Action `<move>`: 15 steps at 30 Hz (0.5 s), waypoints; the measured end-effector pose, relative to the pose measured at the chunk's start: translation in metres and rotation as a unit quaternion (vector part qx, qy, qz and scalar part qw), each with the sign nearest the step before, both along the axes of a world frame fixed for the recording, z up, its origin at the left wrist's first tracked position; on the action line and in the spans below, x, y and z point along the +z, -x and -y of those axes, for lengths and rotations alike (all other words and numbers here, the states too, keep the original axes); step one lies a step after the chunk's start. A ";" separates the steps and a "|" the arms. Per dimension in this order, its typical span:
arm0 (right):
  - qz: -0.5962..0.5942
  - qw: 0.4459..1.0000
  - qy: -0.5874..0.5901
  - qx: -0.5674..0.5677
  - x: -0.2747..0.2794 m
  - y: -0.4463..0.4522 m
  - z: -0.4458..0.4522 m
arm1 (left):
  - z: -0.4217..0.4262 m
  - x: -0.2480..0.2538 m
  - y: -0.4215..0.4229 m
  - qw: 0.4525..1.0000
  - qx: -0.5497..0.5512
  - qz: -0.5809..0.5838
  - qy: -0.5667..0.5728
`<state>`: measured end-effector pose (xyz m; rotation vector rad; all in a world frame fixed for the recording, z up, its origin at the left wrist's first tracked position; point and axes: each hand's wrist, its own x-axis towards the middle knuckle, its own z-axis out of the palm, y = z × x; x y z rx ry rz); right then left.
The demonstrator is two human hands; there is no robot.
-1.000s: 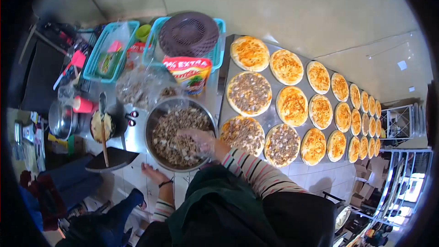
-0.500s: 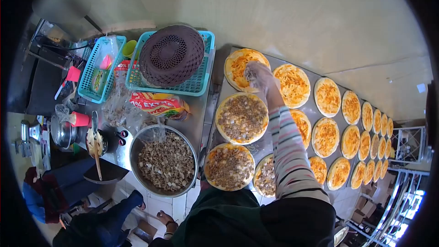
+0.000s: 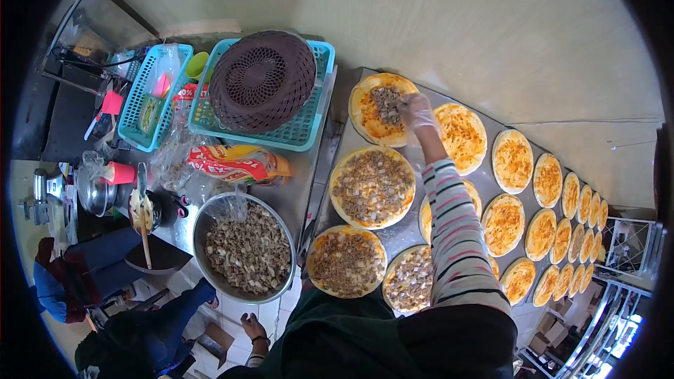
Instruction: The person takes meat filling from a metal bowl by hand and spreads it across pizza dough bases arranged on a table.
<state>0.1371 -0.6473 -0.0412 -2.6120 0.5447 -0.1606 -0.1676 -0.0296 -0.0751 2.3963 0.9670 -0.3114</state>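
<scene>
Crumbled topping (image 3: 386,104) now lies on the far-left flatbread (image 3: 364,115); the gloved right hand (image 3: 420,111) has edged right, fingers bunched, any remaining load impossible to tell. Left hand (image 3: 254,328) hangs near, fingers loosely spread. Crumbs look light, soft: best cupped from beneath.

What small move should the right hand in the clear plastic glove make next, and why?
Probably spread the crumbly brown topping outward: it sits bunched near the middle of the round, orange-coated dough base under the gloved right hand, leaving orange surface exposed, while the neighbouring brown-topped round is covered nearly to its pale rim.
</scene>
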 end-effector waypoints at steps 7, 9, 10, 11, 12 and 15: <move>-0.061 0.998 0.029 0.006 -0.016 -0.031 -0.021 | 0.011 0.013 -0.009 1.000 0.006 -0.029 -0.010; -0.051 0.997 0.057 0.022 -0.022 -0.018 -0.029 | 0.016 0.014 -0.012 0.999 0.012 -0.040 0.005; -0.041 0.995 0.085 0.039 -0.022 -0.010 -0.034 | 0.020 0.017 -0.015 0.999 0.012 -0.040 0.006; -0.018 0.982 0.113 0.148 -0.018 -0.002 -0.028 | 0.023 0.022 -0.016 0.999 0.017 -0.045 0.014; -0.017 0.982 0.114 0.149 -0.023 0.000 -0.019 | 0.026 0.025 -0.018 0.998 0.022 -0.050 0.023; 0.005 0.997 0.062 0.047 -0.043 0.000 0.005 | 0.030 0.028 -0.018 0.998 0.014 -0.057 0.022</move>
